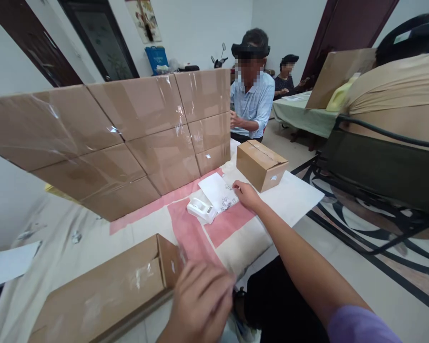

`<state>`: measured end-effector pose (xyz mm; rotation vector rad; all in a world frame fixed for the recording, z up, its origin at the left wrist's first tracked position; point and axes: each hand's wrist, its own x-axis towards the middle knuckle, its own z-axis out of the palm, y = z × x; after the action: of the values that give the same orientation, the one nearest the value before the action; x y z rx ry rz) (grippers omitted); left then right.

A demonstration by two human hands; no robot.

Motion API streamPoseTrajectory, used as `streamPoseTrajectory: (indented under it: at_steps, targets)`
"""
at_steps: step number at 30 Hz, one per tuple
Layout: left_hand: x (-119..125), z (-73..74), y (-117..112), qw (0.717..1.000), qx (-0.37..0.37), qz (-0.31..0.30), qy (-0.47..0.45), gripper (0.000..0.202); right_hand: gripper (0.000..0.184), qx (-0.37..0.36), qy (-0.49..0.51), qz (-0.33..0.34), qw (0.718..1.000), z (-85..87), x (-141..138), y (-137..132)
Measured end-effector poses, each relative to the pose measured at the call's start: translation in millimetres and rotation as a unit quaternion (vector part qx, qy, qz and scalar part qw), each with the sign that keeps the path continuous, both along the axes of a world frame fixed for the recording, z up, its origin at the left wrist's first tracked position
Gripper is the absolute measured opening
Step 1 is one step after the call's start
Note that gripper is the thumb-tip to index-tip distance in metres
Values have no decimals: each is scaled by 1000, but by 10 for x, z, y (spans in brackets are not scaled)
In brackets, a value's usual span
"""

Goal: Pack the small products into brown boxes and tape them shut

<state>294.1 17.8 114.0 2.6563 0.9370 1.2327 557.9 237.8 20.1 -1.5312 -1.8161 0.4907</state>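
My right hand (246, 194) reaches out over the table and rests its fingers on a white sheet of paper (216, 190) with small dark printed marks; the fingers are bent down on the sheet's edge. Just left of the sheet lies a white tape dispenser (201, 208). My left hand (200, 300) is close to the camera, fingers curled at the end of a long flat cardboard box (107, 290). What the left fingers hold is not visible. A small closed cardboard box (260, 164) stands right of my right hand.
A taped cardboard wall (121, 138) stands across the table's far side. The table has a white and pink cloth (232, 224). A person in a light blue shirt (253, 102) sits behind it. Another person (396, 95) sits on a chair at right, a third further back.
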Motion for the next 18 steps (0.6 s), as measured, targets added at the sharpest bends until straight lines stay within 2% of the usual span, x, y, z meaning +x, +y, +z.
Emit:
streamPoseTrajectory:
  at_steps: [2, 4, 7, 9, 12, 13, 16, 18]
  targets:
    - [320, -78, 214, 997, -55, 2, -48, 18, 25, 4, 21, -8, 1000, 21, 31, -12]
    - [569, -150, 389, 992, -88, 24, -92, 16, 42, 14, 43, -7, 999, 25, 59, -21]
    - [702, -208, 500, 988, -101, 50, -106, 16, 62, 22, 84, 28, 996, 40, 56, -71]
    - [638, -216, 483, 986, -103, 69, -114, 16, 64, 25, 110, 75, 991, 113, -8, -183]
    - [432, -216, 386, 966, -143, 138, -163, 13, 65, 41, 124, 180, 975, 370, -206, -556]
    - [358, -221, 344, 953, -166, 168, -191, 17, 66, 51, 122, 219, 967, 481, -291, -730]
    - [163, -252, 205, 907, -218, 233, -275, 46, 64, 100, 64, 324, 939, 781, -547, -1268]
    - [48, -281, 104, 899, -232, 251, -275, 50, 56, 174, 23, 350, 920, 894, -695, -1531]
